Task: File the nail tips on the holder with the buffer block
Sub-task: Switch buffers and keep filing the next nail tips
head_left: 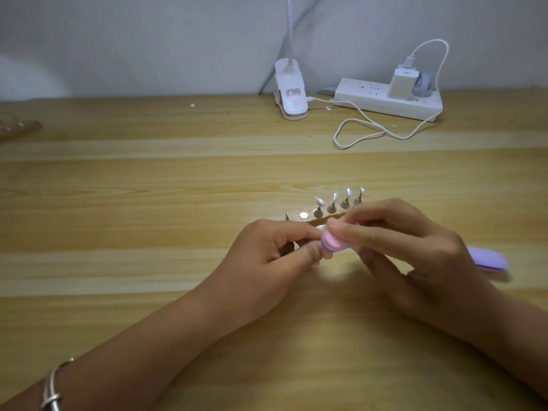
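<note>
I'm seeing the right hand (415, 241) gripping the buffer block (331, 241) and the left hand (275, 250) pinching what's looking like one nail tip (321, 232), just in front of the holder (296, 217) on the bench (148, 203); pressing too hard is risking it popping loose

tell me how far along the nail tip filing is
One slot on the holder is bare. The left hand pinches what is probably its tip, while the right hand holds the buffer block against it. Four nail tips stand on the holder; whether any is filed I cannot tell.
</note>
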`<action>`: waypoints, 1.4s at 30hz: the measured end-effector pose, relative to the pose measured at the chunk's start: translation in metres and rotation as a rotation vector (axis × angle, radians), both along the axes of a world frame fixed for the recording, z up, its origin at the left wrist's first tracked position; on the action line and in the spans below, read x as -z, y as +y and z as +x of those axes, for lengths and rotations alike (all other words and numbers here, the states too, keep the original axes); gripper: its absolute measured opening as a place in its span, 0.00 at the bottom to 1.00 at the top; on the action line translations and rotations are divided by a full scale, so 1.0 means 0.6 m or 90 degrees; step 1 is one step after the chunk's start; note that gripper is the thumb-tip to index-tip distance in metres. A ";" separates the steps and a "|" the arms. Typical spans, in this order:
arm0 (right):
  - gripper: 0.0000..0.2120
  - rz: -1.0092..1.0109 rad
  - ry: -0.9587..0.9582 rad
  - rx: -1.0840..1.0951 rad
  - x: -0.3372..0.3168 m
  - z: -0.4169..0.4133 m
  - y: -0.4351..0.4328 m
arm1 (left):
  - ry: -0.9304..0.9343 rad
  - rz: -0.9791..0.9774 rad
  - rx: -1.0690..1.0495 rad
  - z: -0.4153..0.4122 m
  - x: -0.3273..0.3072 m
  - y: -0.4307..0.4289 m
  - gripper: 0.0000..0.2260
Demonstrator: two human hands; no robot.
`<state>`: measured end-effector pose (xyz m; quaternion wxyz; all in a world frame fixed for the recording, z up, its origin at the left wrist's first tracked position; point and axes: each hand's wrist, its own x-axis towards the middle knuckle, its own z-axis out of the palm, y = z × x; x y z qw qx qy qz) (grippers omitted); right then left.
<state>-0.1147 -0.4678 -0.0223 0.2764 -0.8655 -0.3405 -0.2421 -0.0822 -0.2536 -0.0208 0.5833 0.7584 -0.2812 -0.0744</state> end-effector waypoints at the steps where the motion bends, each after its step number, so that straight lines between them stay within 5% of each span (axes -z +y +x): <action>1: 0.17 -0.004 0.009 -0.016 0.000 -0.004 -0.004 | 0.004 -0.010 0.005 0.000 -0.001 0.000 0.07; 13: 0.14 0.050 -0.048 0.035 -0.003 -0.004 0.003 | 0.014 -0.012 0.001 0.000 -0.001 -0.003 0.08; 42: 0.14 0.060 0.048 -0.002 0.005 -0.007 0.007 | 0.014 -0.018 0.006 0.001 -0.002 -0.001 0.07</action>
